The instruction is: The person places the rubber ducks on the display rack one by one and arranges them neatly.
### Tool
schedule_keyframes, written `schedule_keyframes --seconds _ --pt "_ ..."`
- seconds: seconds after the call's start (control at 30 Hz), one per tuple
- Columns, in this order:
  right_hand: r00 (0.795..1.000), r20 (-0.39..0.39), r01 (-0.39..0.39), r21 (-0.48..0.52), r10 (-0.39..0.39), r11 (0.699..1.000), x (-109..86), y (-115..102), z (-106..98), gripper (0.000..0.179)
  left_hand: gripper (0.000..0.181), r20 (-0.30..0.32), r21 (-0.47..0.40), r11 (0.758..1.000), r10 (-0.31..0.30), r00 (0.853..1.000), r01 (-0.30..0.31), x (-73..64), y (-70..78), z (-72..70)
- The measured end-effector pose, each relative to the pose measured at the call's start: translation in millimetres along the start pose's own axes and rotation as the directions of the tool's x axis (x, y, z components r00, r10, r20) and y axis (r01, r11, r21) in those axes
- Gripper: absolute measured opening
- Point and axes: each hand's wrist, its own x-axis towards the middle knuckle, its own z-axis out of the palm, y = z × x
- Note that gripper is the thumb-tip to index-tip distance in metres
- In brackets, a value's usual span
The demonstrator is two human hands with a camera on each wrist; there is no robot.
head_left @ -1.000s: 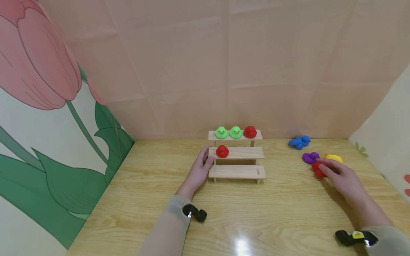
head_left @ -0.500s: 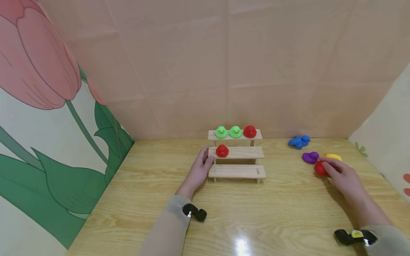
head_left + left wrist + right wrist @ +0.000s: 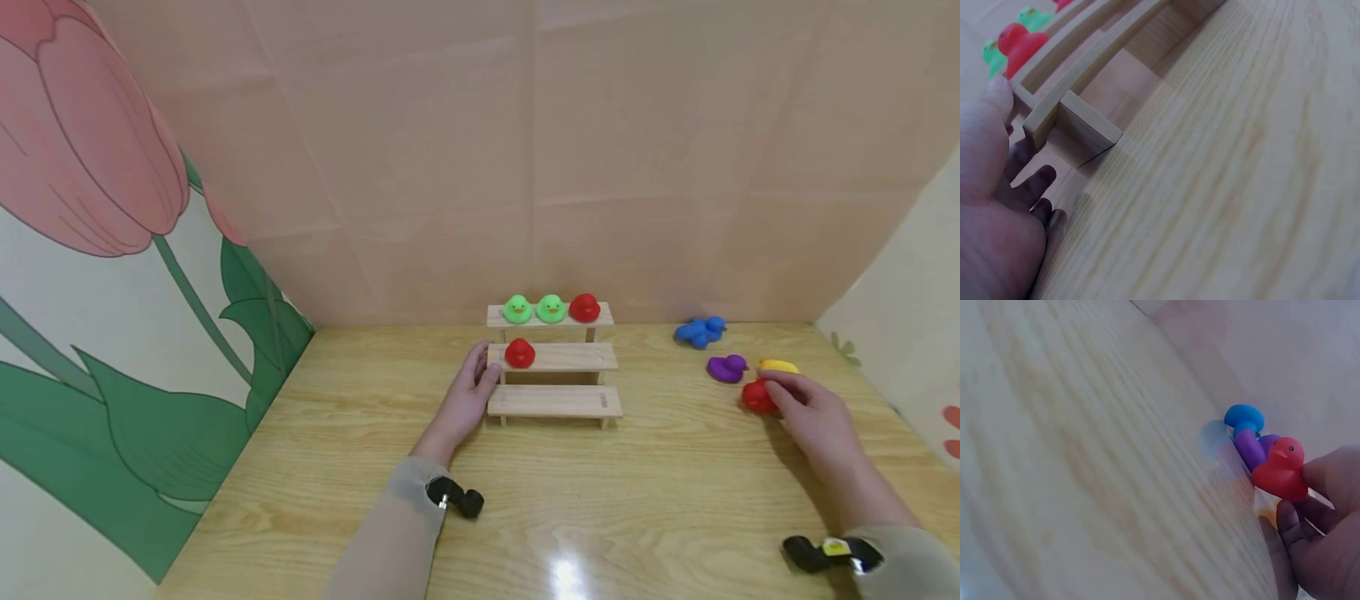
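Observation:
My right hand [image 3: 817,417] pinches a red rubber duck [image 3: 1282,472] between thumb and fingers, low at the right of the table. Just behind that duck are a purple duck [image 3: 727,368] and a partly hidden yellow one [image 3: 780,366]. At the left end of a three-step wooden display stand [image 3: 555,402], my left hand [image 3: 467,400] grips the middle step, its thumb on the near side. Two green ducks [image 3: 517,309] and a red duck [image 3: 584,307] sit on the top step. Another red duck [image 3: 520,353] sits at the left of the middle step.
Blue ducks [image 3: 700,332] sit close together near the table's back edge, right of the stand. A pinkish backdrop [image 3: 420,167] rises behind the wood-grain table [image 3: 645,500]. A wall with a painted tulip [image 3: 105,133] flanks the left side.
My right hand has shifted slightly right with the red duck, which has turned in its fingers. More of the purple duck shows. My left hand stays on the stand.

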Motion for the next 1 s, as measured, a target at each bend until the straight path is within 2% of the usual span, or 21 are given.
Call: schedule_keyframes --seconds 0.27,0.57,0.73,1.0 --pt "0.999 0.018 -0.049 -0.034 0.049 0.998 3.5 0 -5 0.076 0.069 0.004 -0.01 1.0 0.014 1.0 -0.013 0.5 1.6 -0.2" --pt "0.987 0.161 0.047 -0.177 -0.019 0.983 4.8 -2 -11 0.084 0.068 -0.002 -0.016 1.0 0.015 1.0 -0.015 0.3 -0.1 0.2" --pt "0.982 0.184 0.085 -0.204 -0.047 0.975 5.2 0 -11 0.085 0.068 -0.01 -0.019 1.0 0.008 1.0 -0.008 1.2 -2.2 0.4" --pt "0.981 0.193 0.069 -0.191 -0.032 0.979 5.1 3 -12 0.086 0.067 -0.011 -0.022 1.0 0.012 1.0 -0.012 0.9 -2.3 0.3"
